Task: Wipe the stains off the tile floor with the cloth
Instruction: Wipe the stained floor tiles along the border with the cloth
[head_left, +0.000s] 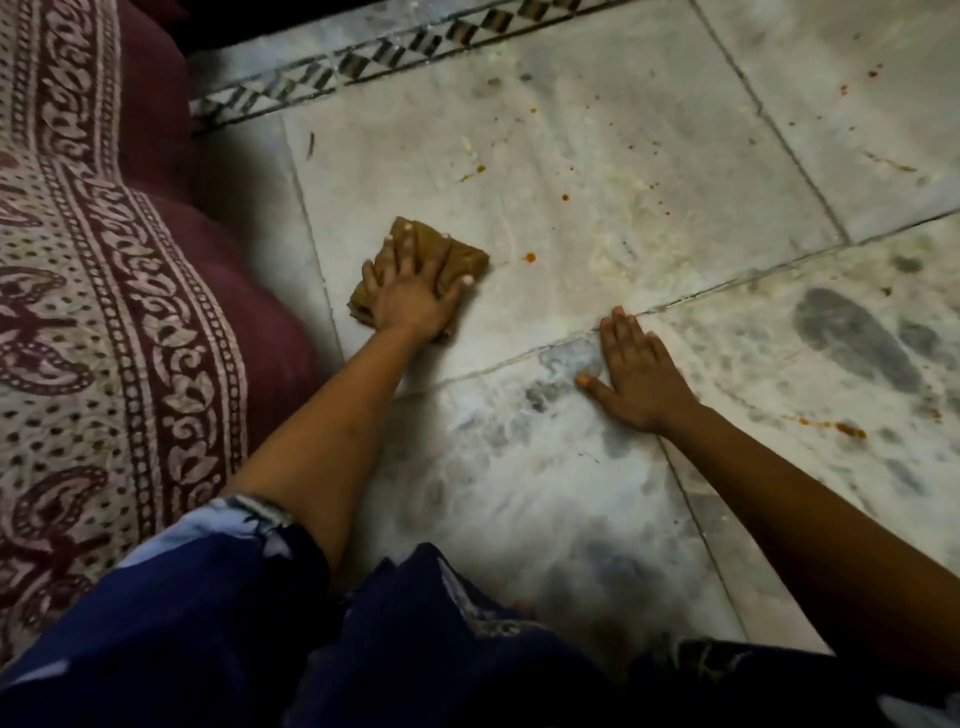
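Two hands are being kept on the tile floor (649, 156). A brown cloth (457, 254), folded roughly rectangular, is being pressed flat under the left hand (410, 301), fingers spread wide over it, palm down, not clamped round it. Cloth's long axis is being run diagonally, from near-left to far-right, w/ its far corner pointing toward the patterned border strip (363, 62). It is lying on the far-left tile, just beside the grout line on its left. The right hand (636, 379) is being laid flat on bare floor, fingers apart and pointing away from the person, holding nothing, fingertips reaching the grout line betw. two tiles. Orange stains (530, 257) are being left scattered just right of the cloth & farther out; one smear (849, 430) is sitting well to the right. A patterned bedspread (78, 312) is being seen at left.
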